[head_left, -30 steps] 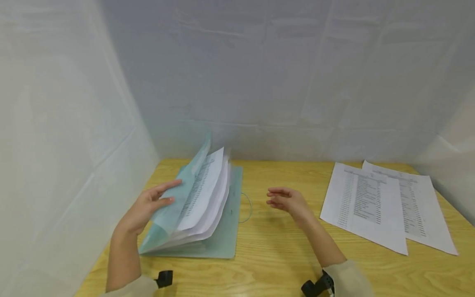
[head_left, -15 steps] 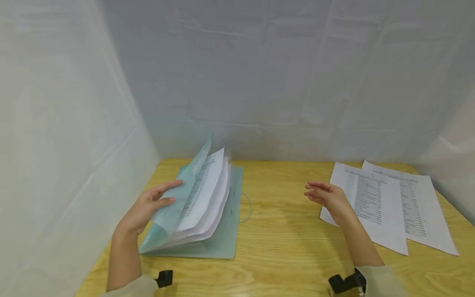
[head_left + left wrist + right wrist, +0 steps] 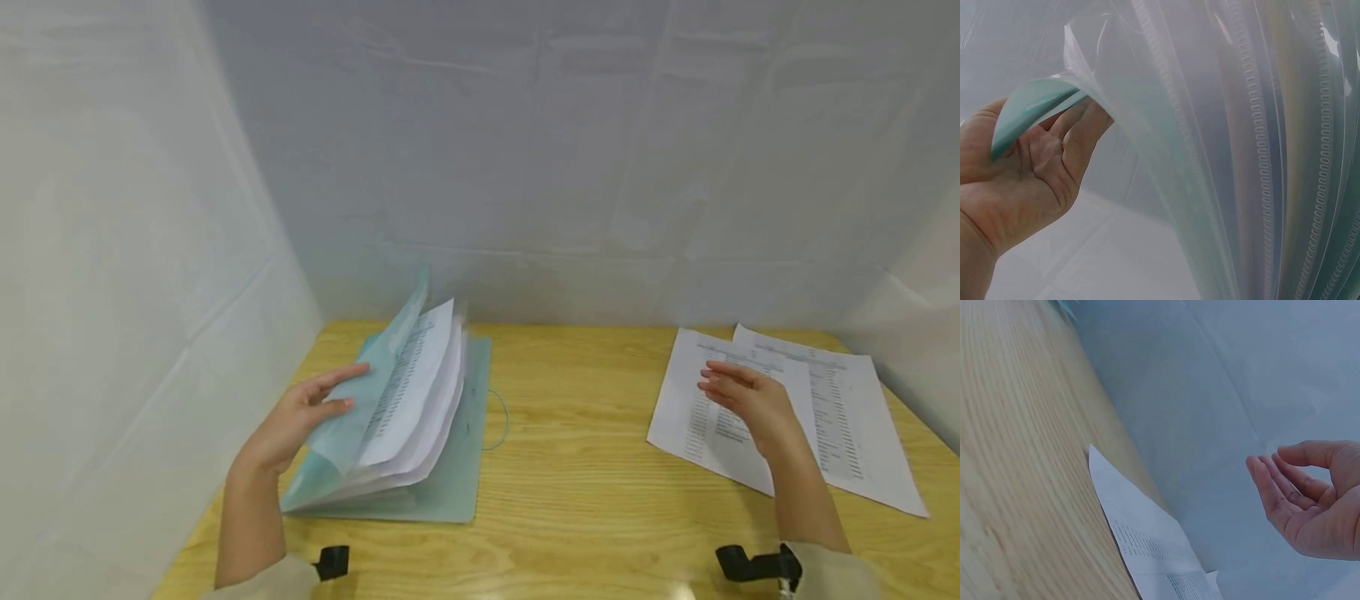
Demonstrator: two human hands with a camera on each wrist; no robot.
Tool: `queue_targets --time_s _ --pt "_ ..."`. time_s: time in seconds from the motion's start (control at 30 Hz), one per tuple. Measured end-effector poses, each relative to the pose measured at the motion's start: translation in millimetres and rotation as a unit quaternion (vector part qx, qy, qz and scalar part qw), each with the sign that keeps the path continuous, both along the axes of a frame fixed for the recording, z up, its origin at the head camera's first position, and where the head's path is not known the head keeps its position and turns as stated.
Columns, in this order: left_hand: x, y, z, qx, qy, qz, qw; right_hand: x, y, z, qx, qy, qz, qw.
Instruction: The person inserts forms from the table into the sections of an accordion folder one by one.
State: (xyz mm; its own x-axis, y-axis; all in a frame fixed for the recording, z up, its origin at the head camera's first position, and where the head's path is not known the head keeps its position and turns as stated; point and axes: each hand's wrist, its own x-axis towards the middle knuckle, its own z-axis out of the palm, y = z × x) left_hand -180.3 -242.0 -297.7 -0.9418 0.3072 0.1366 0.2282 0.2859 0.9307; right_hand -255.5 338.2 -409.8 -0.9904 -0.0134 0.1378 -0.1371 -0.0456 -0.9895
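A pale green translucent folder [image 3: 480, 467] lies at the left of the table, with several clear sleeves and printed sheets fanned up inside it. My left hand [image 3: 288, 421] grips the raised cover, its thumb on the near face and fingers behind. In the left wrist view the cover's corner [image 3: 1029, 112] curls over that hand's palm. Over two printed paper sheets [image 3: 678, 408] at the right hovers my right hand [image 3: 753, 404], holding nothing. Its fingers are loosely bent, with a gap to the thumb, and in the right wrist view it hangs above the near sheet [image 3: 1141, 519].
A thin elastic loop [image 3: 507, 421] sticks out from the folder's right edge onto the wooden table [image 3: 570, 483]. White sheeting [image 3: 525, 167] rises behind the table and along both sides. The second printed sheet [image 3: 862, 417] lies partly under the first.
My right hand has moved right, from beside the folder to above the loose sheets. The left hand and the raised cover have stayed in place.
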Motion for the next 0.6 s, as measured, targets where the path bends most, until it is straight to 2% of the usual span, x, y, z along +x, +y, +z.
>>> queue_targets --time_s 0.07,0.13,0.23,0.33,0.47,0.6 --pt "-0.4 0.2 0.5 -0.001 0.001 -0.001 1.0000 -13.5 22.6 -21.3 0.002 -0.003 -0.019 1.000" --pt "-1.0 0.0 0.7 -0.002 0.003 -0.001 1.0000 -23.5 40.6 -37.8 -0.024 -0.005 -0.037 0.999" --pt "-1.5 -0.6 0.6 -0.004 0.006 -0.001 1.0000 -27.8 57.1 -48.2 -0.044 -0.003 -0.050 0.998" --pt "-1.3 -1.2 -0.5 -0.008 0.004 0.003 1.0000 -23.1 65.5 -49.7 -0.063 -0.008 -0.063 0.996" --pt "-0.3 -0.9 -1.3 -0.010 -0.001 0.006 0.9999 -8.9 70.6 -45.6 -0.053 -0.028 -0.090 0.994" --pt "0.6 0.8 0.9 -0.009 0.000 0.003 1.0000 12.7 66.7 -26.5 -0.045 -0.064 -0.114 0.990"
